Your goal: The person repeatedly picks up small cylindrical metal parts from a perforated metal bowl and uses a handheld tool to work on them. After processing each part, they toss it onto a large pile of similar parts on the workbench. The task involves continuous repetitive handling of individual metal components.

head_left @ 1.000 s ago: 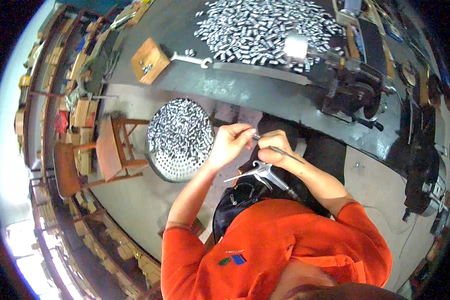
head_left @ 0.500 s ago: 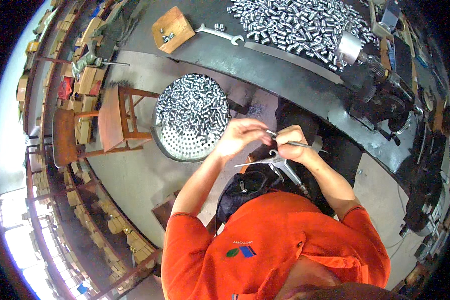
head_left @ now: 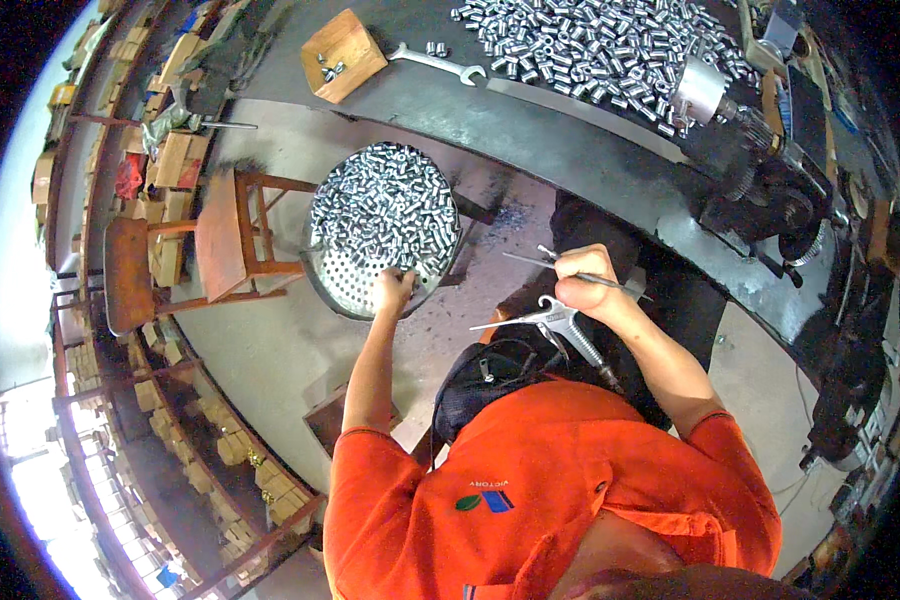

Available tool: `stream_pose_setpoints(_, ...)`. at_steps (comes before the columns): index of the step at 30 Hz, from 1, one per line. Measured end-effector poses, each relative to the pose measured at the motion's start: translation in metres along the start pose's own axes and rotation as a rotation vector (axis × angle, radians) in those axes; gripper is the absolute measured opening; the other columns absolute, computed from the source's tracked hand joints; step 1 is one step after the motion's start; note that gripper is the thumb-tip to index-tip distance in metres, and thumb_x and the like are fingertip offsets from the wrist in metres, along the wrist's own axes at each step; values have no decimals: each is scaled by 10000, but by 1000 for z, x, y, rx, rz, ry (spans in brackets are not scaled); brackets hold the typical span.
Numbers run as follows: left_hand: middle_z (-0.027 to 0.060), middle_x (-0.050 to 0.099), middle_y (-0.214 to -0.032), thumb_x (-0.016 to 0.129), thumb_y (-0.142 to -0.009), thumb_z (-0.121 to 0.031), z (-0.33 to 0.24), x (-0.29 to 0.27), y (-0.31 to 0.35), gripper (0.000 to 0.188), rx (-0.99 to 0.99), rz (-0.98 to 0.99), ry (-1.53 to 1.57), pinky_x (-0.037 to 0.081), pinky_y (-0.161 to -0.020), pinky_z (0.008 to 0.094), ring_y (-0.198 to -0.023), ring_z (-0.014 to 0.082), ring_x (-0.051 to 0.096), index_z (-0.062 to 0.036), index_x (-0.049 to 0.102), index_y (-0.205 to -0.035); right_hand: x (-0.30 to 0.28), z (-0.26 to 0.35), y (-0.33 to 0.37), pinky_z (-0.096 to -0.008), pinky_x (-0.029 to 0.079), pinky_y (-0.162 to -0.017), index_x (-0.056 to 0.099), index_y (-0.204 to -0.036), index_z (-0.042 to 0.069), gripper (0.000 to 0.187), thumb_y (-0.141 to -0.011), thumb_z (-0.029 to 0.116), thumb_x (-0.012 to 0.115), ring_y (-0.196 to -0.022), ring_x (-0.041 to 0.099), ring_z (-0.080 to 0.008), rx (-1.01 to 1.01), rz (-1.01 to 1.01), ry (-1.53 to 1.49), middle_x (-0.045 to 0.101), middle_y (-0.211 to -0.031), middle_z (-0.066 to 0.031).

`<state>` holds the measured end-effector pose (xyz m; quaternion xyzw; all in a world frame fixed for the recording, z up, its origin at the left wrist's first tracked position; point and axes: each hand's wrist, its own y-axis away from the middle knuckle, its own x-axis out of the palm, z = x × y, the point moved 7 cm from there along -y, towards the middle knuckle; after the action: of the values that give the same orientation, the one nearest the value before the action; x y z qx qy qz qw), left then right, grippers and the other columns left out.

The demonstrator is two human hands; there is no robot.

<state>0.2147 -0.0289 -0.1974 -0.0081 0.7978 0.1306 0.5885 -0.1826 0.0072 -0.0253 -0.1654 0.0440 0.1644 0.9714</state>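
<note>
Right now, your left hand (head_left: 394, 291) is resting at the near side of the round perforated tray (head_left: 348, 286), its fingertips touching the lower edge of the heap of small silver cylinders (head_left: 382, 205); you are hiding those fingertips from view, so I cannot tell whether they are closing on a piece. Your right hand (head_left: 586, 279) is staying apart from the left, its fingers clamping a slim rod (head_left: 526, 259) that is poking out on both sides of your fist. Beside its front end a short bright bit is showing, too small to make out. Just below your right hand, a silver air gun (head_left: 562, 328) is lying with its nozzle pointing left. Beyond both hands the dark desk (head_left: 530, 130) is carrying a larger pile of cylinders (head_left: 580, 50), a wrench (head_left: 438, 65) and an open wooden box (head_left: 355, 50), while left of your left hand a wooden chair (head_left: 222, 245) is standing
</note>
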Motion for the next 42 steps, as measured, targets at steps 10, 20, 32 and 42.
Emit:
stream_pose_setpoints(10, 116, 627, -658, 643, -747, -79, -19, -1, 12, 139, -20, 142, 683, 500, -507, 280, -549, 152, 606, 42, 578, -723, 2, 6, 0, -345, 250, -430, 347, -524, 20, 293, -625, 188, 565, -414, 367, -211, -12, 38, -37, 305, -484, -86)
stream_pose_setpoints(20, 151, 616, -731, 551, -835, -130, -188, -64, 48, 226, -13, 420, 1162, 522, -648, 331, -652, 233, 645, 67, 529, -941, 9, 11, 1, -343, 253, -410, 302, -525, 34, 352, -645, 232, 569, -395, 317, -207, -65, 77, -80, 273, -485, -83)
stream_pose_setpoints(32, 174, 651, -785, 507, -875, -141, -245, -51, 80, 191, -66, 799, 1682, 520, -753, 472, -721, 319, 651, -2, 565, -992, 10, 12, 3, -366, 298, -402, 381, -523, 37, 250, -622, 167, 570, -394, 399, -263, -149, 34, 15, 330, -466, -102)
stream_pose_setpoints(42, 160, 632, -709, 542, -888, -161, -267, -59, 87, 190, 187, 679, 1327, 527, -613, 372, -607, 257, 631, 24, 586, -892, 13, 14, 4, -375, 328, -399, 383, -508, 55, 231, -591, 103, 594, -407, 447, -285, -187, 56, 8, 386, -467, -119)
